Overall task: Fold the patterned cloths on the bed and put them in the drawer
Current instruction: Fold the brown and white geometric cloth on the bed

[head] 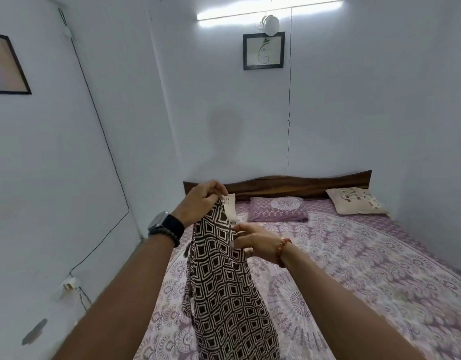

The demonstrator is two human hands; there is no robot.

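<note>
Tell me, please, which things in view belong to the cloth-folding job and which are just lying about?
Part of the job:
- brown-and-white patterned cloth, held up over the bed
- left hand, pinching its top edge
- right hand, gripping it lower down

Just lying about:
- purple pillow
- cream cushion
- framed drawing

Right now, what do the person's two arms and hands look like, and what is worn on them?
Both forearms are bare, with no sleeves in view. The left hand has at its wrist a smartwatch on a black band, and next to it a dark beaded bracelet. The right hand has at its wrist a bracelet of reddish-orange beads.
</note>
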